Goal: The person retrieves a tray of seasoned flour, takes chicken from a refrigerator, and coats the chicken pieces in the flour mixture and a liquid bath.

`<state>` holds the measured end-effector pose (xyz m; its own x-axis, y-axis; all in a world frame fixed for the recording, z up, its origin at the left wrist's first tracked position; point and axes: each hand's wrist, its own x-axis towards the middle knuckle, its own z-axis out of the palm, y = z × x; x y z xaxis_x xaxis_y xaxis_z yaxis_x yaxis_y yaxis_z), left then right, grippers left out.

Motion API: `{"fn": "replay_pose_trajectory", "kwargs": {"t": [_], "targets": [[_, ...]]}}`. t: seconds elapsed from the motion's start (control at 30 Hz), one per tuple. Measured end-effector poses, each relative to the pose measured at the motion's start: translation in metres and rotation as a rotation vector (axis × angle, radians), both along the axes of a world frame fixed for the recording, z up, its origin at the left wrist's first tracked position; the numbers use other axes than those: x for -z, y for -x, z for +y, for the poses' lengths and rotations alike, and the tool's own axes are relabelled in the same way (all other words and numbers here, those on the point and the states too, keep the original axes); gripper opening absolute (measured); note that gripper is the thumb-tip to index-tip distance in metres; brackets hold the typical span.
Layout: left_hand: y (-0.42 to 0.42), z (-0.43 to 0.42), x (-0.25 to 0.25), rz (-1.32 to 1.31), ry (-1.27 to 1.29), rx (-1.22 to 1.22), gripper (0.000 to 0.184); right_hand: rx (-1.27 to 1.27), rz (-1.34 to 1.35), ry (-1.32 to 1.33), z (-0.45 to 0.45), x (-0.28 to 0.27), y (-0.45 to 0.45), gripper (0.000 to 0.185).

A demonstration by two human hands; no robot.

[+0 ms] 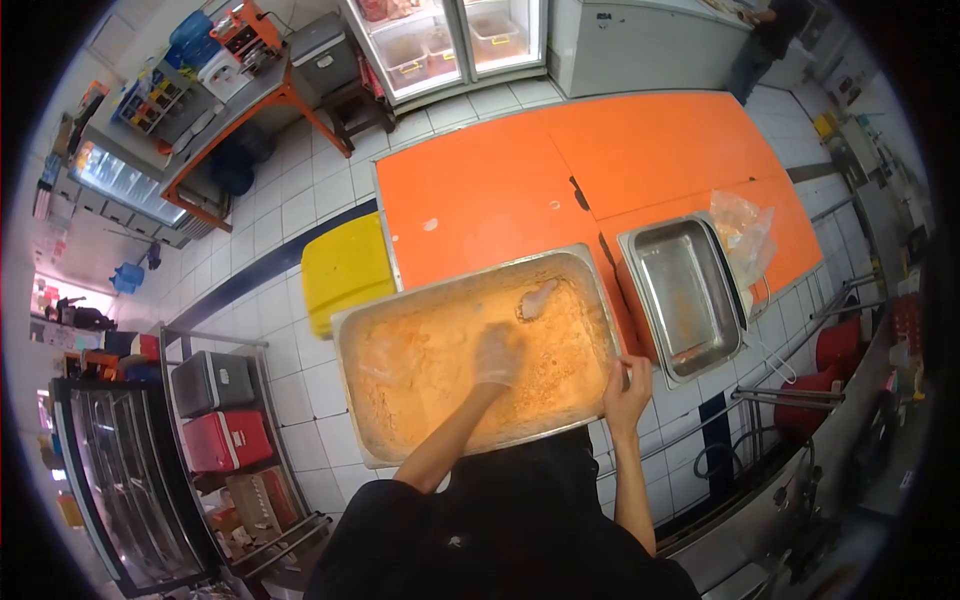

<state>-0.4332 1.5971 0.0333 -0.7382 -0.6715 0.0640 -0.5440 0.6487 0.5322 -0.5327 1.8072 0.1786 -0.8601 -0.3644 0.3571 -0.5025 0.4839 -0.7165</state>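
A large metal tray (465, 448) in front of me holds a layer of orange breading flour (430, 350). My left hand (500, 355), in a clear plastic glove, is down at the flour near the middle of the tray. Its fingers are blurred and coated, so I cannot make out what they hold, if anything. A pale piece that looks like a chicken drumstick (537, 300) lies in the flour just beyond that hand, to the right. At the tray's right edge, my bare right hand (626, 390) grips the rim between thumb and fingers.
Right of the tray sits a deep steel pan (685, 295) with some orange residue, beside a clear plastic bag (742, 240). The orange table (480, 190) extends behind. A yellow bin (347, 268) stands left. Farther off are a glass-door fridge (410, 50) and a person (775, 40).
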Motion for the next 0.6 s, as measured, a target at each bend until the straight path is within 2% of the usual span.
{"fn": "replay_pose_trajectory", "kwargs": {"t": [0.03, 0.1, 0.13, 0.2, 0.23, 0.3, 0.37, 0.43, 0.47, 0.5, 0.57, 0.6], "targets": [[0.016, 0.016, -0.025, -0.124, -0.039, 0.076, 0.054, 0.071, 0.054, -0.029, 0.002, 0.010, 0.005, 0.007], [0.033, 0.037, -0.068, -0.166, -0.248, 0.312, 0.051, 0.101, 0.034, -0.024, 0.000, 0.018, 0.006, 0.007], [0.026, 0.047, -0.062, -0.177, -0.253, 0.322, 0.051, 0.112, 0.024, -0.019, 0.000, 0.020, 0.006, 0.008], [0.007, 0.063, -0.055, -0.109, -0.196, 0.569, 0.037, 0.129, 0.012, -0.018, 0.001, 0.019, 0.005, 0.008], [0.002, 0.058, -0.057, -0.115, -0.193, 0.584, 0.037, 0.138, 0.012, -0.015, 0.000, 0.019, 0.007, 0.009], [-0.022, 0.029, -0.084, -0.408, -0.316, 0.621, 0.033, 0.156, -0.017, 0.001, 0.001, 0.021, 0.009, 0.009], [-0.074, -0.006, -0.052, -0.145, -0.154, 0.369, 0.036, 0.173, -0.050, 0.018, 0.002, 0.024, 0.008, 0.010], [-0.101, -0.031, -0.065, -0.578, -0.279, 0.105, 0.033, 0.172, -0.081, 0.022, 0.002, 0.024, 0.008, 0.010], [-0.117, -0.031, -0.058, -0.581, -0.276, 0.108, 0.033, 0.176, -0.082, 0.024, 0.002, 0.022, 0.008, 0.010], [-0.132, -0.027, -0.056, -0.506, -0.233, 0.395, 0.031, 0.170, -0.086, 0.013, 0.002, 0.019, 0.008, 0.010], [-0.138, -0.013, -0.055, -0.423, -0.189, 0.671, 0.030, 0.156, -0.092, 0.000, 0.000, 0.017, 0.007, 0.010], [-0.108, 0.011, -0.095, -0.546, -0.258, 0.448, 0.032, 0.162, -0.098, 0.006, 0.000, 0.017, 0.006, 0.010]]}}
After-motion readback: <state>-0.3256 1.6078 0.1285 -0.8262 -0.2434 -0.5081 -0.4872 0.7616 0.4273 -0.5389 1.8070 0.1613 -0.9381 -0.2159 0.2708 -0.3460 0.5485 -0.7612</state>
